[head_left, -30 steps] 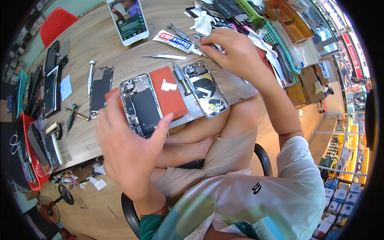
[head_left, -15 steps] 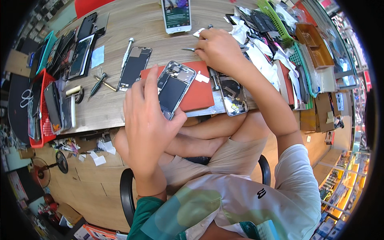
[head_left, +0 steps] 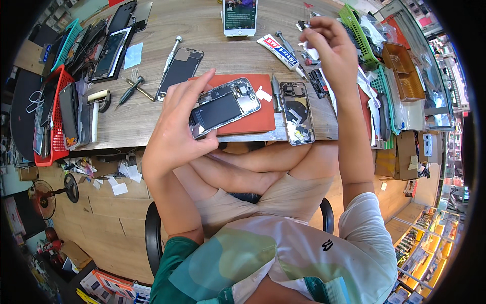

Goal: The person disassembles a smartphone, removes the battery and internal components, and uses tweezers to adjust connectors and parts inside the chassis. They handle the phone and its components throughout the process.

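An opened phone point(head_left: 220, 110), its battery and inner parts bare, is held along its edges by the thumb and fingers of my left hand point(head_left: 174, 126). It tilts over a reddish-brown pad point(head_left: 264, 119) with small white pieces on it. Beyond the pad, my right hand point(head_left: 334, 55) is raised over the clutter at the back right, fingers curled in; a small greyish thing shows at the fingertips, too small to name. Below that hand lie a white, blue and red glue tube point(head_left: 277, 51) and a screwdriver point(head_left: 286, 43). A second opened phone housing point(head_left: 298, 116) rests right of the pad, beside a grey pen-like tool point(head_left: 276, 93).
Left of the pad lie a loose phone screen point(head_left: 181, 71), a silver screwdriver point(head_left: 171, 57) and a dark-handled screwdriver point(head_left: 132, 90). A lit phone point(head_left: 239, 31) stands upright at the back. A red basket point(head_left: 61, 116) bounds the left, a green basket point(head_left: 354, 30) and brown tray point(head_left: 402, 71) the right.
My right hand has moved right and away, uncovering the glue tube and the tools there. The phone in my left hand has turned clockwise and lies more sideways. The whole view has shifted slightly.
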`<action>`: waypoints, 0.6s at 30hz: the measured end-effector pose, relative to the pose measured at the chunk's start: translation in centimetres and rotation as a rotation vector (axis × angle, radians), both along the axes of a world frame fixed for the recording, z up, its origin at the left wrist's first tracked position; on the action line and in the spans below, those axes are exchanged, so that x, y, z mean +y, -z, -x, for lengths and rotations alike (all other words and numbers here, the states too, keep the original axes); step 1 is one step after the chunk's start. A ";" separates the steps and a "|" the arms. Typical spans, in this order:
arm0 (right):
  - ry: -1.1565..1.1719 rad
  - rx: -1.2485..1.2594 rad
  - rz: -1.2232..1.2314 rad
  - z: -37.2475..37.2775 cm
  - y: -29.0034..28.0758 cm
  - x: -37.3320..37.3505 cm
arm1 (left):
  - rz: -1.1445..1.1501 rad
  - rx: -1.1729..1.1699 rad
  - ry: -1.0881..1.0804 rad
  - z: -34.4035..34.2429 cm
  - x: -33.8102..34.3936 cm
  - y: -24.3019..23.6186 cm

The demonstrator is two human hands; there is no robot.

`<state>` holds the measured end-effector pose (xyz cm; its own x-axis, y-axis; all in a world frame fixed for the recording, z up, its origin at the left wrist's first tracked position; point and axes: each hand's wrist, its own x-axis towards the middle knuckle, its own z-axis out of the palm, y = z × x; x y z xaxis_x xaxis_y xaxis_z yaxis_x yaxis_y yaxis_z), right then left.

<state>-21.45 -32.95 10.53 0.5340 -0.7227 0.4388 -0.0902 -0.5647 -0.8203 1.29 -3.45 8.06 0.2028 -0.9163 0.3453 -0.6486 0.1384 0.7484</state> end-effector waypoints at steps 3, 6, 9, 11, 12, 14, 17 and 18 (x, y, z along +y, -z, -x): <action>-0.068 -0.146 -0.141 2.5 -1.7 1.8 | 0.027 -0.024 0.030 -0.4 -0.3 0.4; -0.061 -0.189 -0.255 5.6 -2.7 3.8 | 0.011 -0.054 0.041 -0.5 -0.3 0.0; -0.153 -0.321 -0.388 11.2 -1.4 3.9 | 0.068 -0.066 -0.001 -1.3 -0.5 0.1; -0.183 -0.508 -0.478 14.7 0.6 4.4 | 0.187 0.004 -0.104 -1.1 -0.4 1.6; -0.194 -0.601 -0.519 16.2 1.5 4.8 | 0.248 0.043 -0.150 -0.9 -0.5 2.6; -0.076 -0.668 -0.571 18.3 3.3 5.9 | 0.353 0.064 -0.184 -0.8 -0.4 4.7; -0.039 -0.734 -0.589 20.4 5.3 7.9 | 0.448 0.067 -0.226 -1.0 0.1 5.2; -0.010 -0.736 -0.600 21.0 5.8 8.8 | 0.449 0.092 -0.228 -1.3 0.1 5.1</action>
